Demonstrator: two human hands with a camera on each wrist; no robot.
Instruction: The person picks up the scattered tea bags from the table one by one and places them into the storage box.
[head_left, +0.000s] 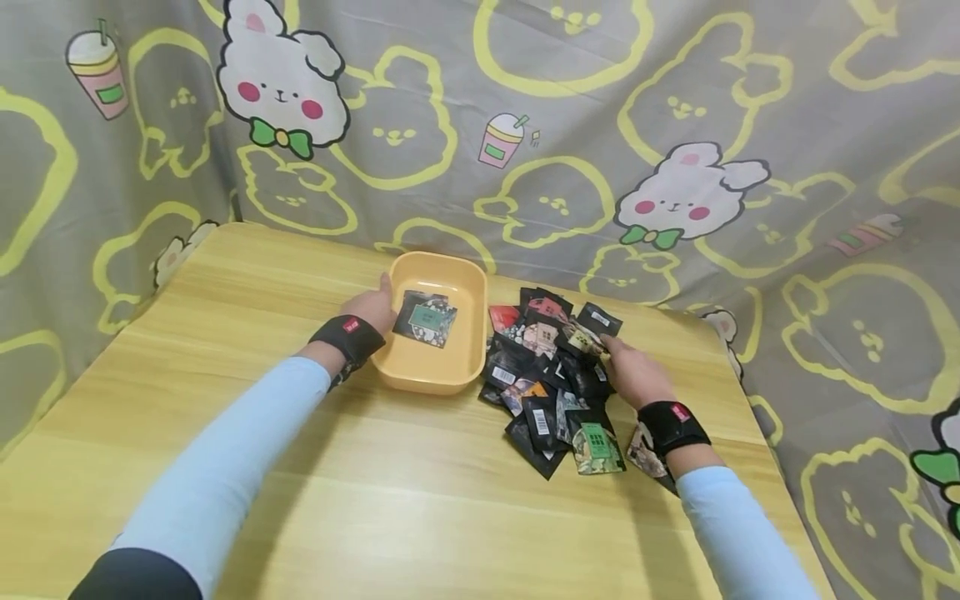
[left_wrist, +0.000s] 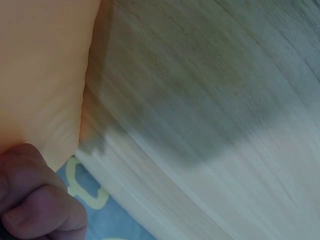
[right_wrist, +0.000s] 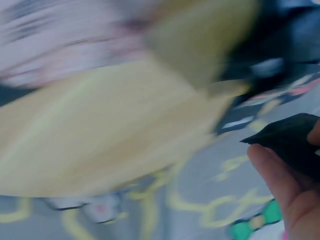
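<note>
At the left side of a yellow plastic tub (head_left: 431,381), my left hand (head_left: 372,307) grips the wall near the rim, its thumb up along the edge. Curled fingers (left_wrist: 45,212) show against the tub's outer side in the left wrist view. Inside the tub lies a black sachet with a green label (head_left: 430,317). My right hand (head_left: 637,375) is over the right side of a sachet pile (head_left: 540,367) and pinches a black sachet (right_wrist: 292,140) between thumb and fingers. The pile mixes black backs, barcodes and printed fronts.
A wooden table (head_left: 360,492) bears everything. One more sachet (head_left: 647,457) lies partly under the right wrist. A sachet with a green label (head_left: 597,443) forms the pile's near edge. A patterned curtain (head_left: 555,200) hangs behind the table and along both sides.
</note>
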